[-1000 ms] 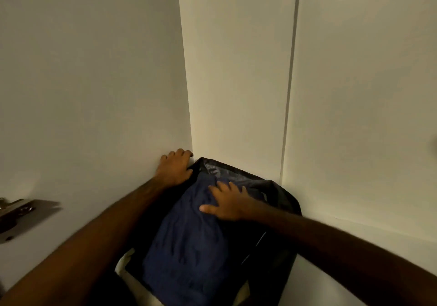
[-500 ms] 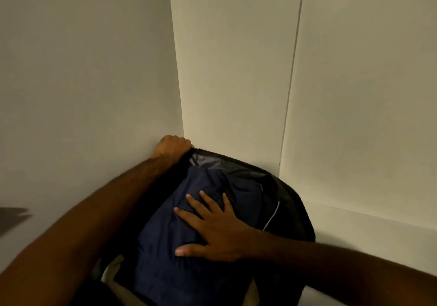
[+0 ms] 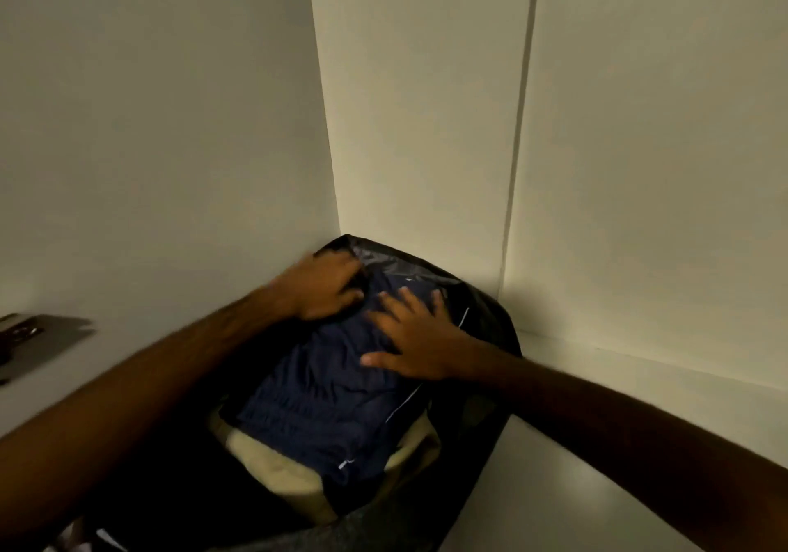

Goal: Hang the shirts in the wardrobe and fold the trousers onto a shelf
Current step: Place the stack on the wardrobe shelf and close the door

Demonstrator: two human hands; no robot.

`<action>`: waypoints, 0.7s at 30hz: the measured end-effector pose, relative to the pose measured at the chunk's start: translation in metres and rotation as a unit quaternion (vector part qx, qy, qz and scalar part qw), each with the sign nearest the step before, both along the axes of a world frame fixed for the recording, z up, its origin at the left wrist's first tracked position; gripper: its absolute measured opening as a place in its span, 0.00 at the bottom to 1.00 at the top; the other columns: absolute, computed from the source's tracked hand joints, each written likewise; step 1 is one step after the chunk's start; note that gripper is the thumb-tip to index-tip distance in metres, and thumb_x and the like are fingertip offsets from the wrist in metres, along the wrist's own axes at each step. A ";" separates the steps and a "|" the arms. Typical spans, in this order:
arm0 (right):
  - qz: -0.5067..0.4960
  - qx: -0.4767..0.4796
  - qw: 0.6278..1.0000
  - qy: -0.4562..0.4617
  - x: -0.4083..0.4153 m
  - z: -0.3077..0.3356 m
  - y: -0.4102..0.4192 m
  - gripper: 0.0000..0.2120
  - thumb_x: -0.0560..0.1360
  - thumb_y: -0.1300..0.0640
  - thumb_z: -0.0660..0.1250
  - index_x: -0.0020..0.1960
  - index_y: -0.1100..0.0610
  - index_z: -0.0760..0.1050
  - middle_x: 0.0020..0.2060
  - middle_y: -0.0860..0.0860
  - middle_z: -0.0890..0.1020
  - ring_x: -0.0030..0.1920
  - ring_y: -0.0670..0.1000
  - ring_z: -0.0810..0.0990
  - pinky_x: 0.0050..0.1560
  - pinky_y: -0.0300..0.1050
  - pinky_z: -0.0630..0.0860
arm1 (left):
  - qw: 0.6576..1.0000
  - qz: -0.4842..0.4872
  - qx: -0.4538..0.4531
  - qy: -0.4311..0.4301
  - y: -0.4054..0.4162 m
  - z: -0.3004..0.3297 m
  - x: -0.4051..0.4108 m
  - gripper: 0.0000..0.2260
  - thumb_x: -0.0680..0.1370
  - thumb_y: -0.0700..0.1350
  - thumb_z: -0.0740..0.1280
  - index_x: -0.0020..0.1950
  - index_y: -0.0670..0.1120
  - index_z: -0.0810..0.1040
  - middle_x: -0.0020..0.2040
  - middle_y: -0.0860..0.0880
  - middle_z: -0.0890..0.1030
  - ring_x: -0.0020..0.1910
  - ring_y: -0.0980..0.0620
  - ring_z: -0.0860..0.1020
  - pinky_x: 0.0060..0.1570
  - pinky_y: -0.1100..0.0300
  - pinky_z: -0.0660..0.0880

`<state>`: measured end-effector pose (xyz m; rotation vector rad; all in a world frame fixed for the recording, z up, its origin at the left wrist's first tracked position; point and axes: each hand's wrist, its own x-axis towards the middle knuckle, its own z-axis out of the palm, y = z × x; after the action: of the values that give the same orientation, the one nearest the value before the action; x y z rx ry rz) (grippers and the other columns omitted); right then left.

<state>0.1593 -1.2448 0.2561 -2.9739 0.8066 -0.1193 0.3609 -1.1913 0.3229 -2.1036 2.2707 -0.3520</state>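
I see the folded blue trousers (image 3: 324, 398) on a clothes pile in the shelf (image 3: 597, 466) corner, my right hand (image 3: 420, 338) flat on them, fingers spread, left hand (image 3: 324, 285) blurred, grip unclear, walls (image 3: 170, 146) close, hinge (image 3: 19, 334) left

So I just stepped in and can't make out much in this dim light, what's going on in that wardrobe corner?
A person is settling a stack of folded clothes into the back corner of a white shelf. The right hand lies flat with spread fingers on the folded navy trousers at the top. The left hand rests at the stack's far edge, fingers bent over the cloth. A black garment and a beige one lie underneath. A metal hinge shows on the left wall.
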 end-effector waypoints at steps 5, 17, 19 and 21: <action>-0.090 0.158 0.983 0.007 -0.027 -0.021 -0.035 0.46 0.70 0.23 0.55 0.79 0.38 0.38 0.77 0.51 0.29 0.77 0.63 0.33 0.76 0.67 0.38 | 0.976 0.040 0.202 0.066 0.080 -0.070 -0.033 0.51 0.64 0.83 0.36 0.79 0.56 0.30 0.79 0.52 0.31 0.79 0.48 0.34 0.77 0.47 0.35; -0.005 0.070 0.997 0.031 -0.020 0.010 0.016 0.43 0.73 0.24 0.47 0.81 0.46 0.48 0.81 0.53 0.46 0.79 0.62 0.45 0.76 0.66 0.43 | 0.956 0.151 0.180 0.178 0.170 -0.030 -0.070 0.28 0.83 0.62 0.56 0.79 0.50 0.64 0.79 0.50 0.63 0.79 0.52 0.59 0.78 0.58 0.51; 0.030 0.063 0.998 -0.007 -0.020 0.014 0.037 0.41 0.75 0.26 0.47 0.80 0.47 0.51 0.81 0.52 0.49 0.80 0.59 0.47 0.76 0.65 0.46 | 0.983 0.139 0.090 0.082 0.196 -0.027 -0.079 0.26 0.82 0.64 0.53 0.76 0.54 0.68 0.77 0.53 0.66 0.77 0.54 0.63 0.77 0.50 0.54; 0.117 0.045 0.991 -0.052 -0.006 0.024 0.080 0.40 0.75 0.27 0.47 0.80 0.48 0.52 0.80 0.52 0.51 0.79 0.57 0.50 0.77 0.63 0.49 | 0.982 0.189 -0.022 0.000 0.249 -0.029 -0.080 0.26 0.81 0.64 0.50 0.75 0.56 0.68 0.77 0.53 0.66 0.77 0.52 0.63 0.77 0.42 0.54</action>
<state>0.1535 -1.1644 0.2799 -2.9198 0.4351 -0.2189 0.2811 -0.9424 0.2943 -2.4859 1.8163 -0.3846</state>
